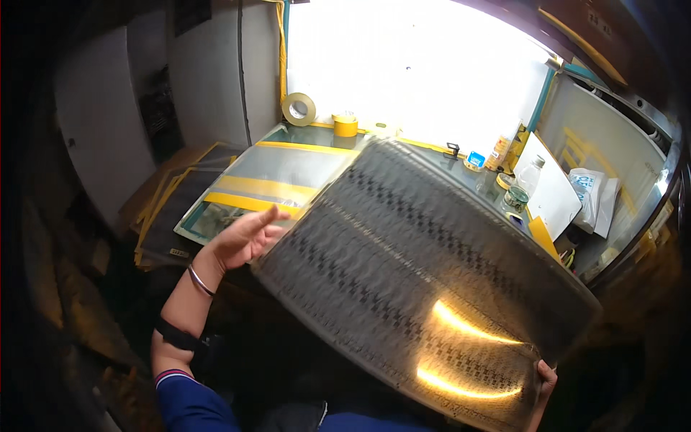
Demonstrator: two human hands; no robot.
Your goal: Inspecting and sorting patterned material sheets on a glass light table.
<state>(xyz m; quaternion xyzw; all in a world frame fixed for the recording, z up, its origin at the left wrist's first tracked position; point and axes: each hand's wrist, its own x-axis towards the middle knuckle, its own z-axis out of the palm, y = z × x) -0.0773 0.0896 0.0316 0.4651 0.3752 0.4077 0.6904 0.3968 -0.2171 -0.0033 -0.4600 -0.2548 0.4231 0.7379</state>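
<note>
A large dark, glossy patterned film sheet [425, 259] is held up at a slant in front of me, its left end higher than its right. Bright lamp reflections shine near its lower right part. My right hand [547, 379] grips the sheet's lower right edge; most of its fingers are hidden behind it. At the opposite end, my left hand [248, 236] is open with fingers stretched out, close beside the left edge. Whether its fingertips touch the sheet I cannot tell. Behind lies a glass-topped light table [194, 225] with a clear sheet [277, 164] bordered by yellow tape strips.
Tape rolls [299, 109] stand at the back of the table before a bright lit panel [417, 65]. Along the right are a clear bottle [530, 175], small jars [515, 199] and a white plastic bag [586, 189]. Yellow-edged dark sheets [180, 209] are stacked at left.
</note>
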